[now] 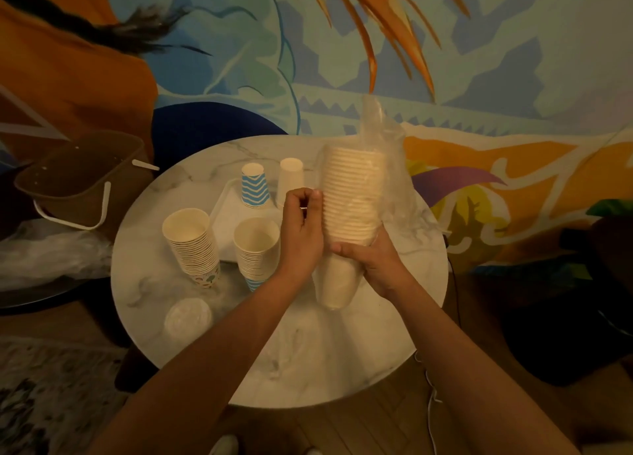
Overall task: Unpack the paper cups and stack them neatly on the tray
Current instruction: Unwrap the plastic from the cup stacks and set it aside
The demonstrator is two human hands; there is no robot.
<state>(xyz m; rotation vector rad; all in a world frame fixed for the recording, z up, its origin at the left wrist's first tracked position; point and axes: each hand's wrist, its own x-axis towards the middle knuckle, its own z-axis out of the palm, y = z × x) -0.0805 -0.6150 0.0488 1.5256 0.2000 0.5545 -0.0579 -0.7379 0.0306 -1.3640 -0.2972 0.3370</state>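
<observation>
Both hands are up over the table, busy with one sleeve of cups. On my feed the right hand (376, 266) is wrapped round the lower part of the sleeve (352, 197), fingers curled across its front, holding it tilted with the rims pointing away from me. The left hand (301, 235) sits against the sleeve's left side with its fingers curled in. Thumb and fingertips seem to pinch the wrap (383, 136), though I cannot make out the pinch clearly. The clear wrap is bunched loose past the sleeve's far end and covers its near end.

Under the hands I see a round table (308, 352) with a pale marble top. A white tray (226, 221) lies on its far left part. Two single cups stand upside down at the tray's far side: a blue cup (254, 185) with zigzags and, just right of it, a white cup (291, 177). Two open stacks stand rims up. The left stack (191, 242) is on the table just left of the tray, leaning. The right stack (257, 249) is at the tray's near edge beside the left wrist, and I cannot tell if it stands on the tray. A cloudy round packet (187, 319) lies nearer me.

Left of the table, a brown basket (82, 180) with white handles sits by crumpled plastic (51, 252). A mural (479, 60) in blue, green and orange fills the wall. Wood floor shows below, with a patterned rug (41, 403) at lower left and a thin white cable (431, 386) at right.
</observation>
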